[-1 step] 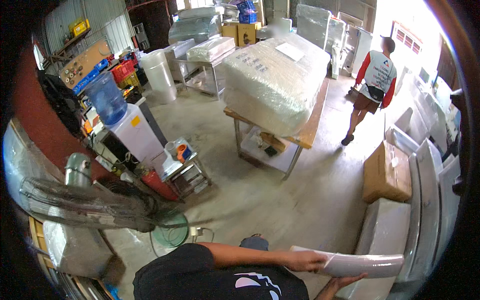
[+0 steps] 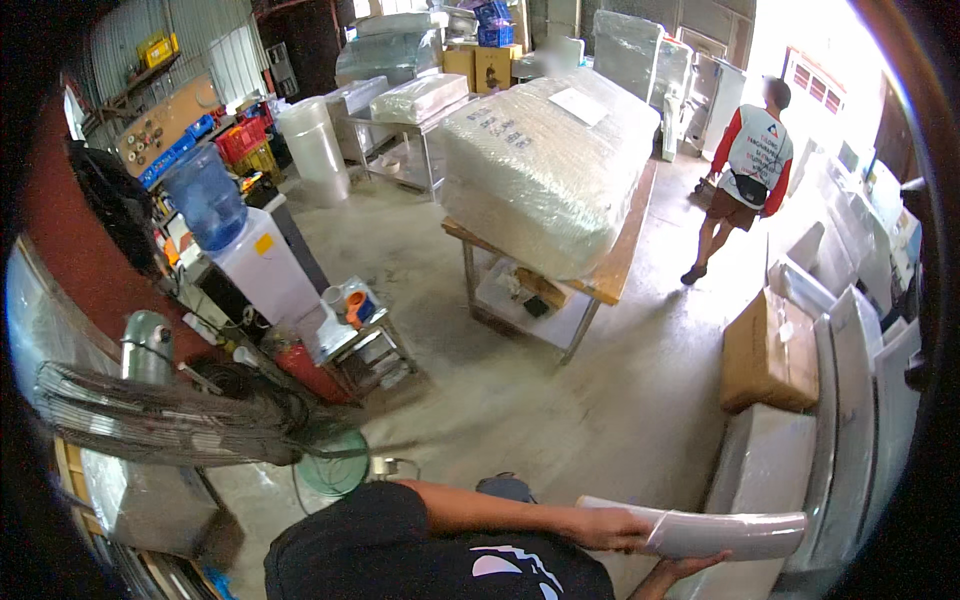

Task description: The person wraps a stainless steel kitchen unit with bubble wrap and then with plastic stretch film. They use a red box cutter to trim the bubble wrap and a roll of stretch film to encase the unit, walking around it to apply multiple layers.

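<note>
A thick roll of clear stretch wrap (image 2: 735, 534) lies across the lower right, in front of my body and to my right. My left hand (image 2: 612, 528) is closed around its left part, the forearm reaching across my black shirt. My right hand (image 2: 692, 566) holds the roll from below, fingers along its underside; part of that hand is hidden by the roll. Ahead, a large bundle wrapped in clear film (image 2: 545, 170) rests on a wooden-topped table (image 2: 605, 285), with a white sheet of paper on its top.
Long wrapped panels (image 2: 850, 400) and a cardboard box (image 2: 770, 350) line the right side. A standing fan (image 2: 170, 415), a water dispenser (image 2: 265, 265) and a small metal stand (image 2: 365, 345) are at left. Another person (image 2: 750, 170) is near the bright doorway, facing away.
The view has shifted very slightly. My hands keep the same hold on the roll, and the other person has barely moved.
</note>
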`<state>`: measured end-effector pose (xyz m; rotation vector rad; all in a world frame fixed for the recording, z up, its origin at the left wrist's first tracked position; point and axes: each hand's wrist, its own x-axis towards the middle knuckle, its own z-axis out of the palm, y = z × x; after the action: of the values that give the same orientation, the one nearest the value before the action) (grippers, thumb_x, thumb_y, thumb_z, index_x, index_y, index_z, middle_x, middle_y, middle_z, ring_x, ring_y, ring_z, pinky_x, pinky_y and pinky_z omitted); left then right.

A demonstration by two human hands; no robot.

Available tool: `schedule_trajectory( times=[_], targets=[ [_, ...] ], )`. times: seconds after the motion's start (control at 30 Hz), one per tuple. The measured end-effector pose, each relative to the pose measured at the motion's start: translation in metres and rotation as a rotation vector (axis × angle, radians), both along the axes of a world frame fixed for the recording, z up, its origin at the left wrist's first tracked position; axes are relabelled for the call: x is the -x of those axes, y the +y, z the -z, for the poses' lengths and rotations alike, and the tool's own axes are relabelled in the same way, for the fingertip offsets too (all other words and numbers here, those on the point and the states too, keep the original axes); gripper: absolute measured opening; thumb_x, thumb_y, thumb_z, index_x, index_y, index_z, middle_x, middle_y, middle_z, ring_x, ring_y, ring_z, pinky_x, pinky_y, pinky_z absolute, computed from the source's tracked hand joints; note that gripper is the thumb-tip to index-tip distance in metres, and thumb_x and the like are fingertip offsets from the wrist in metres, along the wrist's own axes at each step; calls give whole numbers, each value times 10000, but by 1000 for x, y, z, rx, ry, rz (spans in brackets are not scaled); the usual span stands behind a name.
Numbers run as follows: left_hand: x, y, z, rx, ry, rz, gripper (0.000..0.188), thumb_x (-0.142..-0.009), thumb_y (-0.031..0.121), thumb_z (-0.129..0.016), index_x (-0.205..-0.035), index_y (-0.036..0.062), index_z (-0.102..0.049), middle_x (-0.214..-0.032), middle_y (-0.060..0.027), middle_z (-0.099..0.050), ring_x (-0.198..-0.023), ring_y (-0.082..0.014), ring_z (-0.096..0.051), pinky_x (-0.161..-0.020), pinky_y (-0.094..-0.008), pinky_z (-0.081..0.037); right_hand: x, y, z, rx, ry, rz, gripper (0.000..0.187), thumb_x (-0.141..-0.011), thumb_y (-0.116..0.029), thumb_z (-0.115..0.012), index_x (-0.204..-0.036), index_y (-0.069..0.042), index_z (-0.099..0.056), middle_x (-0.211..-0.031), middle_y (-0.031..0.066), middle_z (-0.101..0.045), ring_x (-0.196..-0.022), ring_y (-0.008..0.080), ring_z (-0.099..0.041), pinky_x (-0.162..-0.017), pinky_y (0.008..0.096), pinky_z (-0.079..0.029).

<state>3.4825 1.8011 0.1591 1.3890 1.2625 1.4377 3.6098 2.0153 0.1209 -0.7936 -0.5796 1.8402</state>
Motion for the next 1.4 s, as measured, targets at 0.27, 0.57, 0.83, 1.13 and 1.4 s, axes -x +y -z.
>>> schedule_trajectory(
  times=[0.27,0.57,0.83,1.13,1.4],
  targets=[
    [181,133,-7,423,-338,194,409,-1091,394,-426,-1047,20,-587,-894,-104,-659,-717,-187,-677,-797,-342,-527,145,170,44,-154,-16,-25,866,-976,-729,-377,-1538,-71,-358,-1537,166,-404,-1367,371,-425,-1152,549,-348],
    [358,341,62,540,4,-83,728,-1003,681,-407,-989,5,-677,-808,-108,-688,-761,-211,-661,-761,-404,-505,338,383,72,-255,83,-337,872,-977,-731,-368,-1530,-57,-363,-1515,170,-426,-1341,364,-449,-1128,546,-377],
    [531,470,76,431,16,-205,387,-992,387,-651,-1039,5,-682,-876,-43,-677,-812,-132,-598,-715,-336,-488,536,497,41,-471,-13,-427,860,-945,-639,-563,-1522,-41,-337,-1434,150,-485,-1289,310,-500,-1072,482,-441],
    [764,599,101,427,-827,-224,339,-1000,377,-650,-1029,39,-655,-800,-29,-662,-690,-125,-605,-600,-282,-471,778,592,17,-628,-220,-223,1028,-872,-710,-635,-1546,-37,-249,-1447,141,-424,-1265,309,-484,-1059,485,-435],
    [958,700,50,613,-605,-95,315,-993,387,-674,-972,77,-622,-814,9,-629,-652,-98,-560,-577,-266,-452,965,668,-23,-704,-354,-119,1148,-803,-707,-720,-1557,-11,-207,-1431,167,-420,-1256,296,-469,-1055,458,-415]
  ],
)
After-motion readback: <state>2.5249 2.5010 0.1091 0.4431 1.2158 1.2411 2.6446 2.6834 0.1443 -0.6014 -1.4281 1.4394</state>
